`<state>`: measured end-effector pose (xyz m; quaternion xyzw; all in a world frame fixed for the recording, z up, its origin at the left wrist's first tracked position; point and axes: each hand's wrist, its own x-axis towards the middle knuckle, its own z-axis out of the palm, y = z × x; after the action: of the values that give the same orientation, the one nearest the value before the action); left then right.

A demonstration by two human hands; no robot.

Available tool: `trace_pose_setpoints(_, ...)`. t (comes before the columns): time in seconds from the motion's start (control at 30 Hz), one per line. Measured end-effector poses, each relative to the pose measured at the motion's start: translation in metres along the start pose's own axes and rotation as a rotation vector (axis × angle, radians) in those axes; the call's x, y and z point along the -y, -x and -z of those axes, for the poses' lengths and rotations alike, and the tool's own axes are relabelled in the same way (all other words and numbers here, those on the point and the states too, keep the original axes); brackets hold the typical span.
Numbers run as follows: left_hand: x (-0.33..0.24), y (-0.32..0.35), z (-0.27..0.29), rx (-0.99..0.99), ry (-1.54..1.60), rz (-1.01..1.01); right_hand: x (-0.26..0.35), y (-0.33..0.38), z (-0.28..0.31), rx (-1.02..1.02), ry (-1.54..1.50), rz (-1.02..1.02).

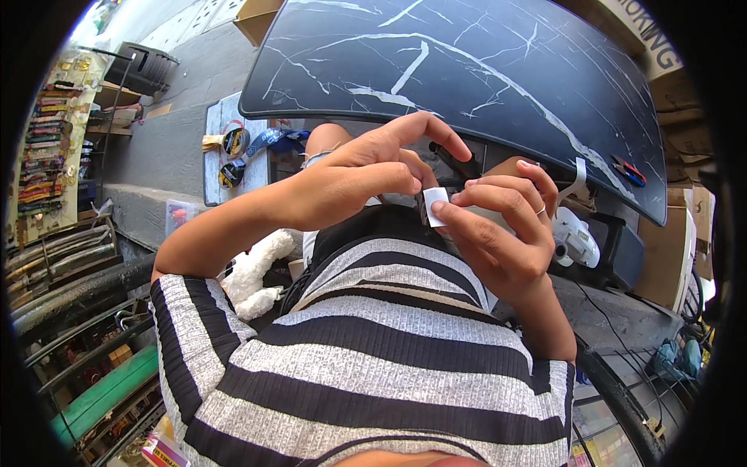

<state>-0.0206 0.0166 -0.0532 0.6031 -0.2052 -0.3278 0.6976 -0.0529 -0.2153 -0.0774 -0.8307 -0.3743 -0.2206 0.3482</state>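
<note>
My right hand (502,222) pinches a small white square piece (436,207) between its thumb and finger, above my lap. Its other fingers are bent and apart, with a ring on one. Close against the far edge of that piece is my left hand (377,159), its thumb and lower fingers drawn together while the index finger arches out above. Whatever those fingers hold, if anything, is hidden. Beyond both hands stretches a black table top (467,70) with white marble-like veins. Snips with red and blue handles (629,171) lie near its right edge.
Tape rolls (235,142) and a blue strap rest on a light board (222,187) at left. A white fluffy thing (261,272) is by my left elbow. At right stand a white device (574,237) and cardboard boxes (668,261). Metal racks (78,327) line the left side.
</note>
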Motion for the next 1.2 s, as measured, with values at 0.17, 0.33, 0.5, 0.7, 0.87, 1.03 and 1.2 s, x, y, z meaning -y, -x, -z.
trace_pose_setpoints(0.17,0.001,-0.01,-0.008,-0.017,0.038,-0.053,-0.004,0.01,0.002,-0.017,-0.007,-0.006)
trace_pose_setpoints(0.33,0.0,-0.017,-0.015,0.001,-0.009,-0.139,-0.007,0.017,0.006,-0.05,0.065,0.061)
trace_pose_setpoints(0.5,-0.004,-0.02,-0.017,-0.025,-0.147,-0.142,-0.011,0.021,0.017,0.002,0.098,0.082)
trace_pose_setpoints(0.7,-0.026,-0.012,-0.021,-0.099,-0.431,-0.172,-0.016,0.009,-0.003,0.044,-1.205,-0.545)
trace_pose_setpoints(0.87,-0.049,0.0,-0.016,-0.01,-0.471,-0.142,-0.02,-0.01,-0.009,0.235,-1.122,-0.402)
trace_pose_setpoints(1.03,-0.059,0.011,-0.009,0.047,-0.812,-0.209,-0.025,-0.027,-0.001,0.374,-0.977,-0.299)
trace_pose_setpoints(1.2,-0.052,0.011,-0.01,-0.026,-0.993,-0.368,-0.019,-0.035,0.015,0.45,-1.01,-0.487)
